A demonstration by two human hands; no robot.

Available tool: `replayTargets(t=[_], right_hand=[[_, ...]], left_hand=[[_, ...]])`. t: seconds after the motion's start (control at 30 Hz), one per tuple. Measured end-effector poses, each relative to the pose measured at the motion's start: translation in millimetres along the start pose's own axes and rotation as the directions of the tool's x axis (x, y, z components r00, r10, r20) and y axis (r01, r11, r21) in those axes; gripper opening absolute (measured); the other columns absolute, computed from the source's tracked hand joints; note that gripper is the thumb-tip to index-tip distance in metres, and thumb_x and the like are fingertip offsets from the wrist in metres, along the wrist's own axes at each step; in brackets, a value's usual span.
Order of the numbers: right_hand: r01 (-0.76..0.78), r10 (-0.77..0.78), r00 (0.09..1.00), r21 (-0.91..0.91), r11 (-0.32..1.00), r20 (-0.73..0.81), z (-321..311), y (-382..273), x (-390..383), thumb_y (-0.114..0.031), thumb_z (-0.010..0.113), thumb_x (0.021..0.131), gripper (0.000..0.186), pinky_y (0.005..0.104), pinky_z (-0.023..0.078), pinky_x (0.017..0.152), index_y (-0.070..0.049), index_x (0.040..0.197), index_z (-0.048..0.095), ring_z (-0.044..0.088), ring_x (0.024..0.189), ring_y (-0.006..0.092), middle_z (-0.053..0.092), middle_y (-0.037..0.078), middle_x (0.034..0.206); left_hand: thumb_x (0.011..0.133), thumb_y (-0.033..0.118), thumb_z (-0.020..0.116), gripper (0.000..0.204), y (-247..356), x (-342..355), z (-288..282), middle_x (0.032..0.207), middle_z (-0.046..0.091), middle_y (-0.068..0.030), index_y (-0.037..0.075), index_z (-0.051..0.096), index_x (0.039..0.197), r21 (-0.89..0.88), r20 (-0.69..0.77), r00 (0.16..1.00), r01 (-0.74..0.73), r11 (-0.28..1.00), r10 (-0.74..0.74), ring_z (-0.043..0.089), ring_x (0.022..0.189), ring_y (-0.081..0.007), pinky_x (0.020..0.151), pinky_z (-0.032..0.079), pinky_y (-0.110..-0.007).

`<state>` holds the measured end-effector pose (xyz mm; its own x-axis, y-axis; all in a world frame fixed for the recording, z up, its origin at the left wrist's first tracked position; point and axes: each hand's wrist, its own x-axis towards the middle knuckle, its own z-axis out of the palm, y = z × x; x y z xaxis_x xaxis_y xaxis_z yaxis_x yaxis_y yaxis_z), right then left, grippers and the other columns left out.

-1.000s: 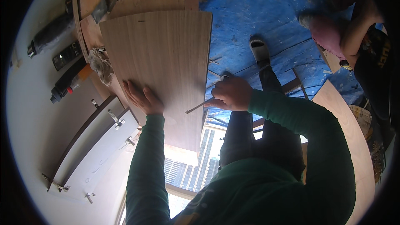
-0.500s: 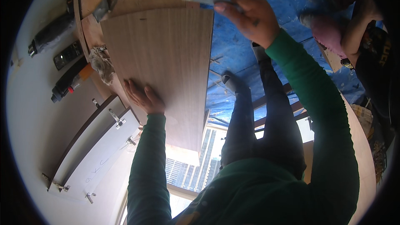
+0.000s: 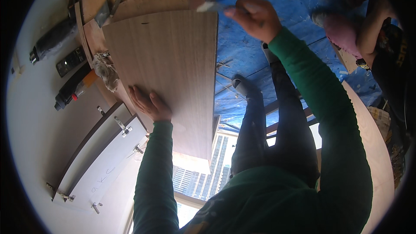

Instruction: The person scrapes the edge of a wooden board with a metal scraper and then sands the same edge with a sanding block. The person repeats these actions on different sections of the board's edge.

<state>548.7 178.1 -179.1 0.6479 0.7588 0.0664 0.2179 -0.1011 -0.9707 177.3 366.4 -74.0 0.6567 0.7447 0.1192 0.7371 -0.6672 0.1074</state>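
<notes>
Handwriting (image 3: 102,181) — white panel (image 3: 110,154) near brown board (image 3: 173,65)

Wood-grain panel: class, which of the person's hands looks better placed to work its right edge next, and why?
Probably the right hand: it grips a blurred flat tool near the far right corner, while the left hand lies flat on the panel.

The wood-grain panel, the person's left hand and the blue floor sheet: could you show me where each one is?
Wood-grain panel (image 3: 182,76): head view, middle of its upper face.
Left hand (image 3: 151,105): head view, back of the hand.
Blue floor sheet (image 3: 301,19): head view, a bare stretch.
</notes>
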Motion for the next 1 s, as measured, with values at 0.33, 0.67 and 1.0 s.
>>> replayTargets(t=[0.33, 0.67, 1.0], right_hand=[[0.128, -0.133, 0.945, 0.038, 0.991, 0.299, 17.7, -32.1, -53.7, -0.059, 0.072, 0.092, 0.055, 0.0382, 0.045, 0.050, -0.009, 0.070, 0.063, 0.057, 0.051, 0.0233, 0.055, 0.004, 0.059], [0.057, -0.066, 0.993, 0.087, 0.995, 0.103, 17.9, -2.6, -23.6, -0.048, 0.078, 0.092, 0.050, 0.0385, 0.044, 0.050, -0.007, 0.069, 0.061, 0.056, 0.053, 0.0224, 0.056, 0.007, 0.061], [-0.318, 0.362, 0.924, 0.275, 0.907, -0.123, 3.9, -7.9, 24.3, -0.052, 0.064, 0.102, 0.046, 0.0306, 0.042, 0.055, -0.008, 0.103, 0.073, 0.049, 0.060, 0.0100, 0.060, 0.001, 0.072]], left_hand=[[0.105, 0.045, 0.044, 0.068, -1.2, -0.4, 0.3, 0.163, 0.035, -0.0237, 0.002, 0.036, 0.158, 0.014, 0.000, 1.000, 0.016, 1.000, -0.016, 0.031, 0.151, -0.0433, 0.122, 0.025, -0.058], [0.105, 0.045, 0.044, 0.069, -0.1, -0.3, 0.2, 0.163, 0.035, -0.0238, 0.001, 0.036, 0.158, 0.001, 0.001, 1.000, 0.013, 1.000, -0.013, 0.032, 0.151, -0.0433, 0.122, 0.025, -0.058], [0.105, 0.045, 0.043, 0.070, 1.6, 0.0, -0.1, 0.164, 0.034, -0.0237, 0.001, 0.034, 0.158, 0.007, 0.011, 1.000, 0.014, 1.000, -0.014, 0.030, 0.152, -0.0434, 0.122, 0.025, -0.058]])
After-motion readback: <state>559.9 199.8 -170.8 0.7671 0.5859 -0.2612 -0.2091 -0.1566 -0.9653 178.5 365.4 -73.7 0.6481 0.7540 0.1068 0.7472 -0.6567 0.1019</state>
